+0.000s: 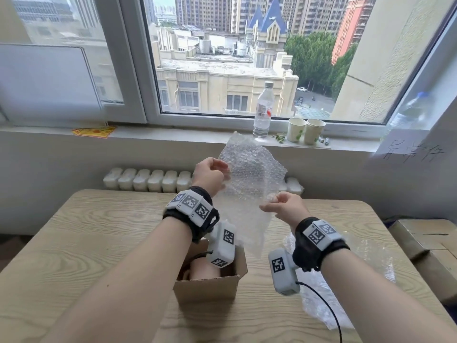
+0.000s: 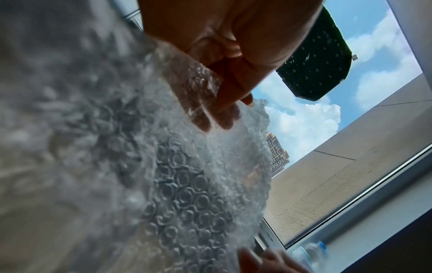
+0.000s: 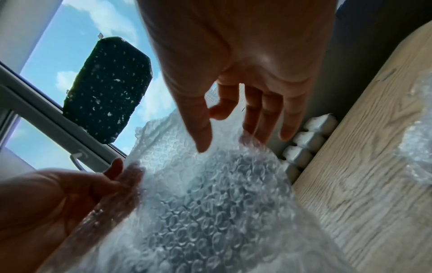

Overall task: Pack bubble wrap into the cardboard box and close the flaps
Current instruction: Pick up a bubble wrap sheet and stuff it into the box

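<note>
Black wristbands [image 1: 191, 214], white tag-marked camera blocks [image 1: 282, 273], black cable [image 1: 329, 310].

Both hands [image 1: 211, 174] [image 1: 284, 209] hold bubble wrap [image 1: 249, 174] above open box [image 1: 210, 285].

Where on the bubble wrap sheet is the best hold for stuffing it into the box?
Its side edges, from both sides: the sheet hangs limp above the box. The left hand pinches the left edge; the right hand meets the right edge lower down.

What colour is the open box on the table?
Plain brown cardboard box, clearest in the head view.
</note>
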{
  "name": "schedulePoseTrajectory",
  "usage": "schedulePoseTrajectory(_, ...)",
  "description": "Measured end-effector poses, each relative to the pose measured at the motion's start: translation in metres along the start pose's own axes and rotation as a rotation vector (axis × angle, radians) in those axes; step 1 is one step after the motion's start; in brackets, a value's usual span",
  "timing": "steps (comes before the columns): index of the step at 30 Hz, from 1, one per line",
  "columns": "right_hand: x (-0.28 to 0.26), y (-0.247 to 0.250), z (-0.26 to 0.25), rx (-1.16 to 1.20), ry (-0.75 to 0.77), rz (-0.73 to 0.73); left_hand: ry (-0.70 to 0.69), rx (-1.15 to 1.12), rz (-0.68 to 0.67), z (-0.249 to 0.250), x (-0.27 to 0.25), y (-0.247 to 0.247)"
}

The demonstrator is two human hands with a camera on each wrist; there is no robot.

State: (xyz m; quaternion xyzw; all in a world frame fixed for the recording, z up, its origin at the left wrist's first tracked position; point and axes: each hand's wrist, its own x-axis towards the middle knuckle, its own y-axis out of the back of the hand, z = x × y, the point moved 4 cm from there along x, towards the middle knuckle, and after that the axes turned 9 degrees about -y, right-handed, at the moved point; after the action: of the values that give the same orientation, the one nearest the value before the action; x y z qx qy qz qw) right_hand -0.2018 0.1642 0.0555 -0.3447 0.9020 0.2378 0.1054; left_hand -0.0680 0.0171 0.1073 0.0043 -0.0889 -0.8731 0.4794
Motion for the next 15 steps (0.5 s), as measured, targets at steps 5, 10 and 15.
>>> schedulePoseTrajectory(5,-0.003,-0.002,-0.005,-0.068,0.034,0.080,-0.021,0.036,0.051,-0.006,-0.006,0.024)
schedulePoseTrajectory(10,-0.006,-0.007,-0.009,-0.129,0.062,0.113,-0.017,0.124,0.016,-0.023,-0.012,0.043)
schedulePoseTrajectory(15,-0.010,-0.010,-0.013,-0.164,0.067,0.163,-0.036,0.292,0.019,-0.037,-0.019,0.059)
